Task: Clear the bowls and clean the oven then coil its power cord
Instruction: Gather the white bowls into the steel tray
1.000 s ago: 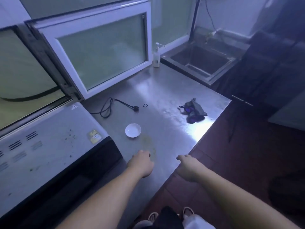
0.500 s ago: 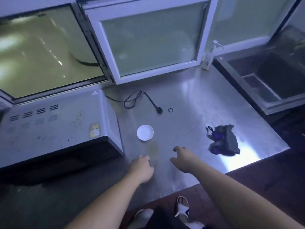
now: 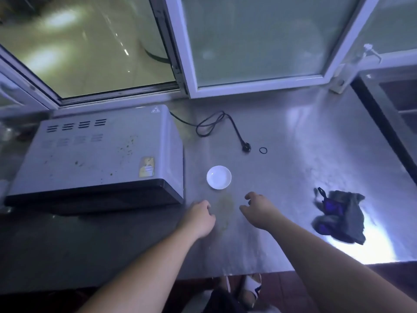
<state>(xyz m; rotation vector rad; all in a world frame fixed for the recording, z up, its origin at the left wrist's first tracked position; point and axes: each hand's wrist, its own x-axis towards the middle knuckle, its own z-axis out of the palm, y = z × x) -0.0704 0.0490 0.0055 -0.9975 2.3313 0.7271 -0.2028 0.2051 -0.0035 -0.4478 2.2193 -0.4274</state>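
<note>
A white oven (image 3: 97,152) with a stained top stands at the left of the steel counter (image 3: 293,154). Its black power cord (image 3: 216,127) lies loosely looped behind, the plug (image 3: 246,146) pointing right. A small white bowl (image 3: 218,177) sits empty just right of the oven. My left hand (image 3: 198,216) hovers near the oven's front right corner, fingers loosely curled and holding nothing. My right hand (image 3: 259,210) reaches forward below the bowl, fingers relaxed and apart from it. A crumpled dark cloth (image 3: 338,215) lies at the right.
A small black ring (image 3: 263,150) lies beside the plug. An opened window frame (image 3: 248,82) juts over the counter's back. A soap dispenser (image 3: 352,66) stands at the back right next to a sink (image 3: 397,105). A yellowish smear (image 3: 224,204) marks the counter between my hands.
The view has swung left and down, bringing the oven fully into sight. Both hands have moved forward over the counter toward the bowl, and the right hand's fingers have spread.
</note>
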